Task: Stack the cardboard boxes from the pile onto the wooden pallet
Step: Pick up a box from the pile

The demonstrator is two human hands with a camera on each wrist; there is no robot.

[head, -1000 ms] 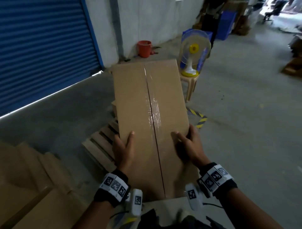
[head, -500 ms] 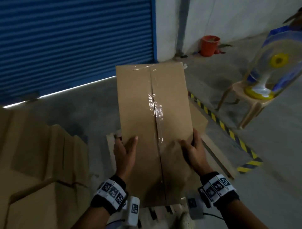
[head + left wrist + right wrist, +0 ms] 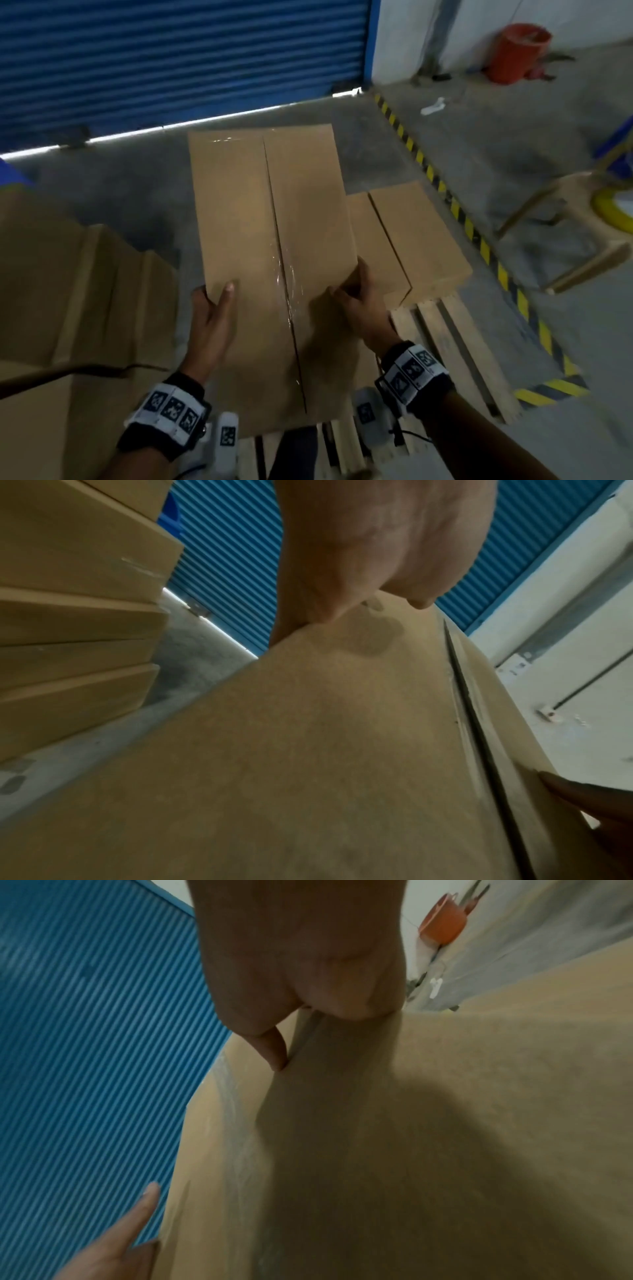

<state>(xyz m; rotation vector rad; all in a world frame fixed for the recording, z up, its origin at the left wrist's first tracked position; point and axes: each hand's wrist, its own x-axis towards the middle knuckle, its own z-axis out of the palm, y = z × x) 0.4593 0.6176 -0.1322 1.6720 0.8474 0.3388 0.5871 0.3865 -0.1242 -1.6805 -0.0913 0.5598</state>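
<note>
Head view: pile of boxes left of the grip. Wooden pallet below, bearing one box right of it. Carried box gripped at both long edges: left hand, right hand, fingers curled round.

Head cam sits high, looks fwd and down; I see the box, the pallet and the blue shutter beyond. Left wrist cam is v. close under the left hand, skimming along the box top twd the shutter. Right wrist cam, same closeness, looks past the right hand. All 3 share box and shutter.
</note>
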